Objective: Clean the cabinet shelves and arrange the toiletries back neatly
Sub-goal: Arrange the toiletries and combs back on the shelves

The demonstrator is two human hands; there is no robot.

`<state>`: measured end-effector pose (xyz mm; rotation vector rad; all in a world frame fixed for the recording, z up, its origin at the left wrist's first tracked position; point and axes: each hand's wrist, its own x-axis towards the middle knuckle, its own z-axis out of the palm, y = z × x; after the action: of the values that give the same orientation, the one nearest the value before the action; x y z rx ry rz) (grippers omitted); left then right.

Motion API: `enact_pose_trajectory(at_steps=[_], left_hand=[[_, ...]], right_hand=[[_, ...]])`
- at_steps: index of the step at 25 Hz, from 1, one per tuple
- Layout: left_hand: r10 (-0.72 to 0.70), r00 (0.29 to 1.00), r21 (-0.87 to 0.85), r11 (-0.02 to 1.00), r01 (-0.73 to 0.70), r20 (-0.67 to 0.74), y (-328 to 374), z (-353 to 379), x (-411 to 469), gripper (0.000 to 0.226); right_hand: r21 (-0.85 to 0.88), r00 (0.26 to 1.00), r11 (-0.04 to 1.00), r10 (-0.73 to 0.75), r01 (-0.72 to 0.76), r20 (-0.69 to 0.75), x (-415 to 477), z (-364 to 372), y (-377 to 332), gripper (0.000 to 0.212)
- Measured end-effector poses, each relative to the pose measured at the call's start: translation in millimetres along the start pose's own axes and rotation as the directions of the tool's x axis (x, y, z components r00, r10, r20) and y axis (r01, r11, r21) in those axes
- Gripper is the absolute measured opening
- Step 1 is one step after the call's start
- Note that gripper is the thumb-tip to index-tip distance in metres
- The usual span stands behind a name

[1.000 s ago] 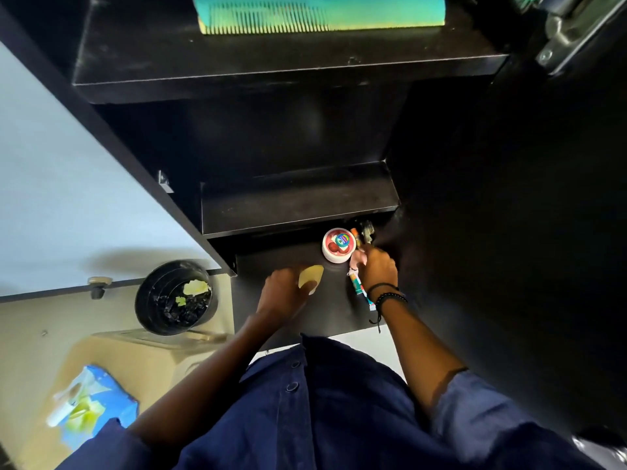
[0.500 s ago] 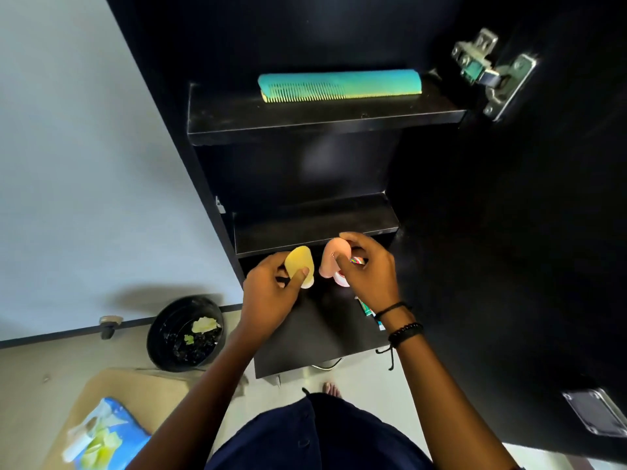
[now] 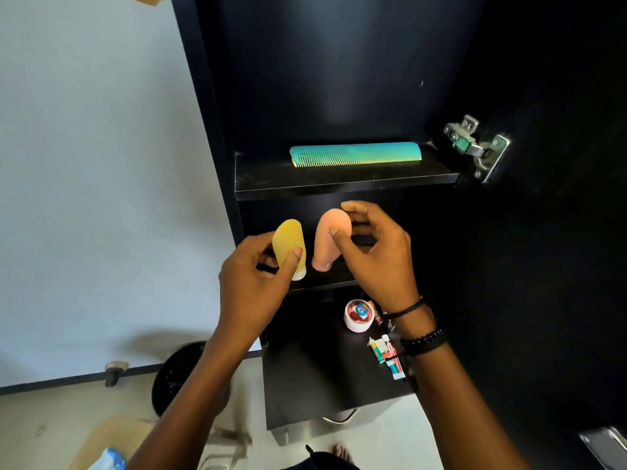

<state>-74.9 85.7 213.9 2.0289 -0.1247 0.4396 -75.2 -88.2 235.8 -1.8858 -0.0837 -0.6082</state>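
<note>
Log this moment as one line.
left hand: grips yellow bottle | right hand: pinches pink bottle | comb: on upper shelf | round tub, tube: on bottom shelf

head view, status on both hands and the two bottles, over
Left grip holds yellow bottle. Right grip holds pink bottle. Both bottles cap down, off the shelves. Comb on upper shelf, apart from both.

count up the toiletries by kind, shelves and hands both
Squeeze bottles: 2 (yellow bottle, pink bottle)
Comb: 1
Round tub: 1
Small tube: 1
Total: 5; bits behind the tub are too hidden to count.
</note>
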Motion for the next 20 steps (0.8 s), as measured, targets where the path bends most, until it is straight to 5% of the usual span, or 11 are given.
enact_pose_trajectory(at_steps=[20], left_hand=[[-0.15, 0.968, 0.33, 0.941, 0.077, 0.203, -65, 115, 82, 0.024]], right_hand=[[-0.347, 0.99, 0.93, 0.14, -0.122, 0.028, 68, 49, 121, 0.025]])
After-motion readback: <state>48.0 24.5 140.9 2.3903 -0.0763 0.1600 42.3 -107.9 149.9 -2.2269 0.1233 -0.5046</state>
